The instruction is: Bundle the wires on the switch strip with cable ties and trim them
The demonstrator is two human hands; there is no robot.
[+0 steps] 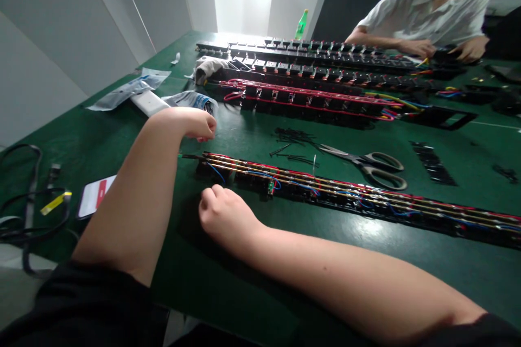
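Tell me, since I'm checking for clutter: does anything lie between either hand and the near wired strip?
Nothing visible does. The right hand rests on bare green mat just before the wired strip; the left hand hovers just behind its left end. The scissors lie beyond the strip.

No lettering, number or brand can be made out anywhere – the white and red screen of the smartphone (96, 195) at eight o'clock is too blurred, the label on the green plastic bottle (302, 24) at twelve o'clock too small, and the print on the clear plastic bags (129, 88) at ten o'clock – illegible
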